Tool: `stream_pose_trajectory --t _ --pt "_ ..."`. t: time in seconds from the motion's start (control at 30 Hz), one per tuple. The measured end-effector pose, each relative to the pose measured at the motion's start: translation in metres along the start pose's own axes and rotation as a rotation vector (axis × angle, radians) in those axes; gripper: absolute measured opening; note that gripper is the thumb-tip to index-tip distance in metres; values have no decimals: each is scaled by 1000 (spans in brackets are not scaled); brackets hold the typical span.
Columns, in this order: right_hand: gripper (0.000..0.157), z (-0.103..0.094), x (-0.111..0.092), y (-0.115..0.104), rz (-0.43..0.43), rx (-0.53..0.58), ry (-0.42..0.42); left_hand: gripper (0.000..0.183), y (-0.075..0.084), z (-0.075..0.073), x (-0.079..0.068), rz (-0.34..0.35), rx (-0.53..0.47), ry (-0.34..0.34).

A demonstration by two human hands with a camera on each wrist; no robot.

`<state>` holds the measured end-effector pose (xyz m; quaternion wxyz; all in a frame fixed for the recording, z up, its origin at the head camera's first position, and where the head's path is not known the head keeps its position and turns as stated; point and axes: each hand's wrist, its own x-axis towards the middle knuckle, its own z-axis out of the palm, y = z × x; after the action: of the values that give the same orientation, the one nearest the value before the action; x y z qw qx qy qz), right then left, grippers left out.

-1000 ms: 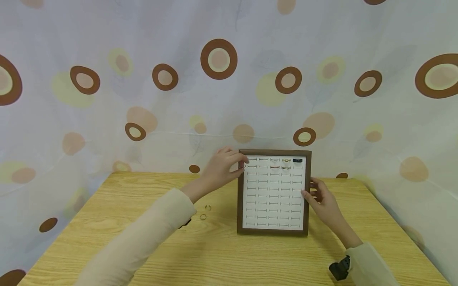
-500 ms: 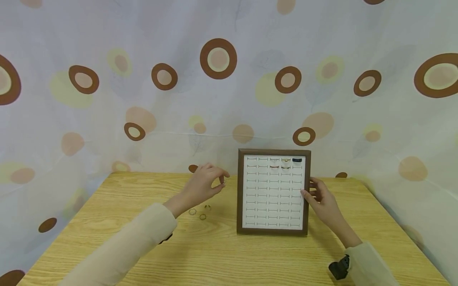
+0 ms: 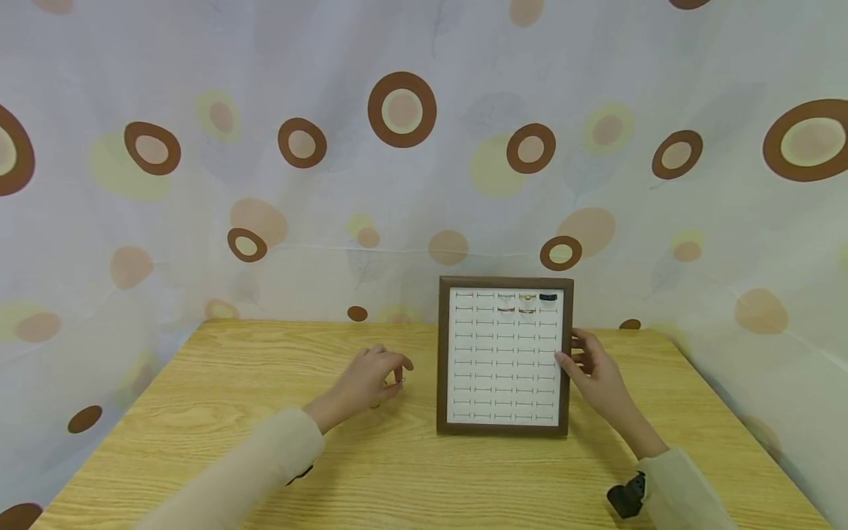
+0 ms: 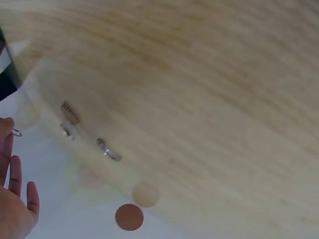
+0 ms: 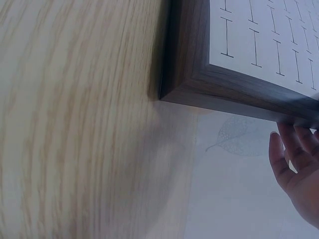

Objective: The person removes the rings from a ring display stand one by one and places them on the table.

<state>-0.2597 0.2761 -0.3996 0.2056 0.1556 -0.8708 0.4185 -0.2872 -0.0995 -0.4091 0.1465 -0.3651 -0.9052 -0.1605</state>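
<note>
My left hand (image 3: 369, 377) is low over the table, left of the display frame, with a small ring (image 4: 17, 133) pinched at the fingertips. Loose rings lie on the wood below it; the left wrist view shows a patterned band (image 4: 70, 113) and a silver ring (image 4: 108, 150), while in the head view the hand mostly covers them. The brown-framed ring display (image 3: 505, 368) stands upright, its white panel lined with slots. In its upper rows sit several rings, among them a dark blue band (image 3: 548, 297) and a gold one (image 3: 526, 297). My right hand (image 3: 596, 374) grips the frame's right side.
The wooden table (image 3: 424, 478) carries everything here. A patterned curtain (image 3: 397, 206) hangs right behind its back edge. A black strapped device (image 3: 626, 495) sits at my right wrist.
My left hand has left the display's upper left corner and come down leftward to the loose rings, still pinching a small ring. The right hand and the display stay in place.
</note>
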Motion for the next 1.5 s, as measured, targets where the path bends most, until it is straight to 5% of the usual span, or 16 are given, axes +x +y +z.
stream_pose_trajectory --t 0.33,0.6,1.03,1.3,1.5 --pt "48 1 0 1 -1 7 4 26 -6 15 -16 -50 -42 -103" --pt "46 -1 -2 -12 3 -9 4 27 -9 19 -18 -64 -68 -126" --pt "50 0 0 4 3 -8 -1 25 -14 20 -18 -87 -116 -194" --pt "48 0 0 3 -8 4 -5 27 -13 15 -15 -83 -116 -193" --pt "48 0 0 3 -8 7 2 27 -8 6 -4 -23 -59 -107"
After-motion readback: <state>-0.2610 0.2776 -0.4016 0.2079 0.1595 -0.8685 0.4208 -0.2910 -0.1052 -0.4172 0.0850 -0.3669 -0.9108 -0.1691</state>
